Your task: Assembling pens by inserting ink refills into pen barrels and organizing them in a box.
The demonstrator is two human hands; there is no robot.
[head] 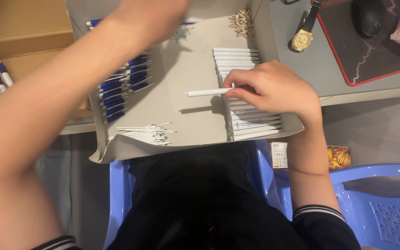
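My right hand [274, 88] pinches white barrel [207, 92], lifted above barrel row [244, 92] in tray [190, 78]. My left hand [151, 16] blurred at tray's far edge, grip unclear. Blue caps [121, 88] left, refills [146, 133] near.

Both arms are bare from wrist to above the elbow, and the left hand [153, 11] and right hand [274, 88] wear nothing. At the lower frame corners, short dark sleeves end in cuffs with thin white stripes; dark clothing fills the lower centre
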